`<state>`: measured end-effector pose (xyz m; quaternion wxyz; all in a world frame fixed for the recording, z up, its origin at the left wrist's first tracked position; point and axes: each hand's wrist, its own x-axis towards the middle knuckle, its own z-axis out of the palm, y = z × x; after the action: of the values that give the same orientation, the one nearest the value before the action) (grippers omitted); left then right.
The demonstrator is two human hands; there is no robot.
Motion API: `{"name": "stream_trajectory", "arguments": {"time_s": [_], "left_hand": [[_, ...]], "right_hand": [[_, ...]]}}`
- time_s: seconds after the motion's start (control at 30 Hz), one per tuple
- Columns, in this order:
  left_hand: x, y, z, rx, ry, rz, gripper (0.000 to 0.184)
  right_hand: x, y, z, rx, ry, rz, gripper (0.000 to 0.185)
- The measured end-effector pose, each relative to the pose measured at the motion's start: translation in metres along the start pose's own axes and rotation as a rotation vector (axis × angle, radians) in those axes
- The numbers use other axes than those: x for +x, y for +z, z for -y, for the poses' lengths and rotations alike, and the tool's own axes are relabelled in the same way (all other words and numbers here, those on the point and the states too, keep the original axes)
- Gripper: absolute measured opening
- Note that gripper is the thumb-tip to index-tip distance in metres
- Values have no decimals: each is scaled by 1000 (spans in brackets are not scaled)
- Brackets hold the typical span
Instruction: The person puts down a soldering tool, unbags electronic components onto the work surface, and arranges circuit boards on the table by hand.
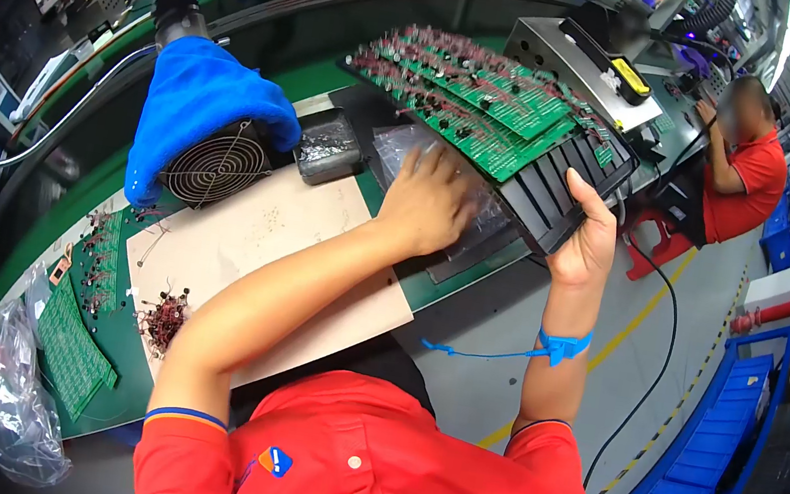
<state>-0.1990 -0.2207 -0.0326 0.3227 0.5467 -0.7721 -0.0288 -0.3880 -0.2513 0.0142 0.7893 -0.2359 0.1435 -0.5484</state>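
My right hand (pixel 586 236) grips the near right corner of a black ribbed tray (pixel 549 193), thumb on top, with a blue strap round the wrist. The tray is held tilted above the bench edge. On it lie several overlapping green circuit boards (pixel 505 111) covered with small red and black parts. Beside and below the tray, my left hand (pixel 427 196) is over a clear plastic bag (pixel 398 152) on a dark mat, fingers apart and slightly blurred. Whether its fingertips touch the bag is unclear.
A fan (pixel 218 165) under a blue cloth (pixel 199 98) stands left of a black block (pixel 329 145). A tan board (pixel 265 239) bears loose components (pixel 165 319). Green boards (pixel 73 348) and a plastic bag (pixel 7 385) lie left. A metal box (pixel 566 69) and seated person (pixel 745 165) are right.
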Motion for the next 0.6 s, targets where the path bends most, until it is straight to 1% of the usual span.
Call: {"name": "stream_trajectory", "arguments": {"time_s": [0.03,0.1,0.13,0.17,0.23,0.27,0.37,0.43,0.53,0.6], "left_hand": [[-4,7,1,72,-13,76,45],[-9,19,7,214,-35,221,43],[-9,21,11,215,-35,220,43],[-10,24,15,121,16,155,43],[-9,23,22,-60,116,19,44],[-10,21,24,-55,112,15,44],[-19,5,25,-85,177,169,48],[-27,-4,28,-64,179,192,49],[-39,-15,26,-22,167,226,52],[-48,-21,21,48,174,222,46]], "right_hand": [[-1,0,-4,-2,8,2,33],[1,-6,-20,-72,13,-73,34],[0,-11,-28,-102,10,-115,35],[-2,-21,-35,-108,13,-112,35],[-6,-43,-52,-37,62,-115,37],[-5,-50,-56,4,85,-116,38],[-5,-54,-56,6,103,-151,38],[-7,-53,-56,5,106,-169,38],[-11,-41,-57,-155,100,-208,36],[-18,-33,-49,-181,151,-208,34]]}}
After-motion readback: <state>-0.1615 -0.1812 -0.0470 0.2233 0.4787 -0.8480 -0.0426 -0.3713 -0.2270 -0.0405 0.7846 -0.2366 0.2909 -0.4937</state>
